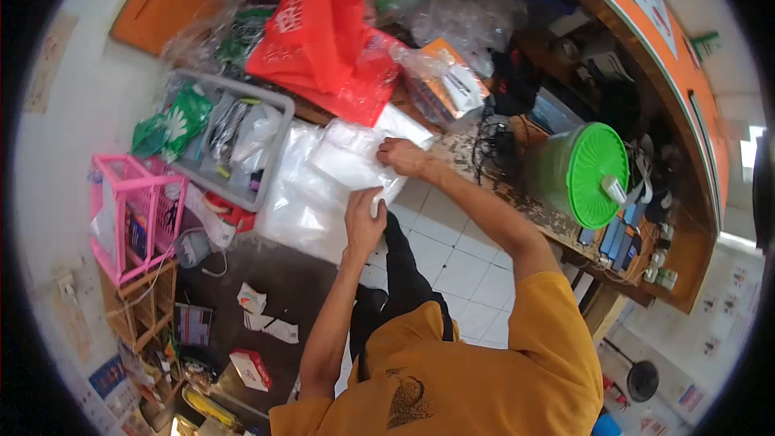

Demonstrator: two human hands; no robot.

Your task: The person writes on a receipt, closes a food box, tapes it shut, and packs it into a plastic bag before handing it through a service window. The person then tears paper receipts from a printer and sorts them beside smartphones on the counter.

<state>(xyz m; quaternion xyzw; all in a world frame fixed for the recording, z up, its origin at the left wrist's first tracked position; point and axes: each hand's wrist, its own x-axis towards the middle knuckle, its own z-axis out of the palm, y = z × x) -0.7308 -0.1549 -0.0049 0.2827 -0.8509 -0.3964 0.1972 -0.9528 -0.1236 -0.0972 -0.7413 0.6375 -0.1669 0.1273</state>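
Note:
A stack of clear plastic bags (pixel 295 202) lies flat on the counter's corner, with a smaller whitish plastic bag (pixel 343 153) on top of it. My right hand (pixel 404 157) is at the right part of this smaller bag, fingers bent and closed on its plastic. Nearer my body, my left hand (pixel 365 220) has its fingers curled at the front edge of the plastic, thumb close to the fingers. What lies under the fingertips is partly hidden. Just beyond both hands, a red bag (pixel 323 48) rests on the counter.
A grey bin (pixel 278 141) with packets stands left of the bags, beside a pink rack (pixel 137 210). To the right are black cables (pixel 492 145) and a tub with a green lid (pixel 596 165). Crumpled clear plastic (pixel 468 16) is heaped behind. White floor tiles (pixel 468 274) show below.

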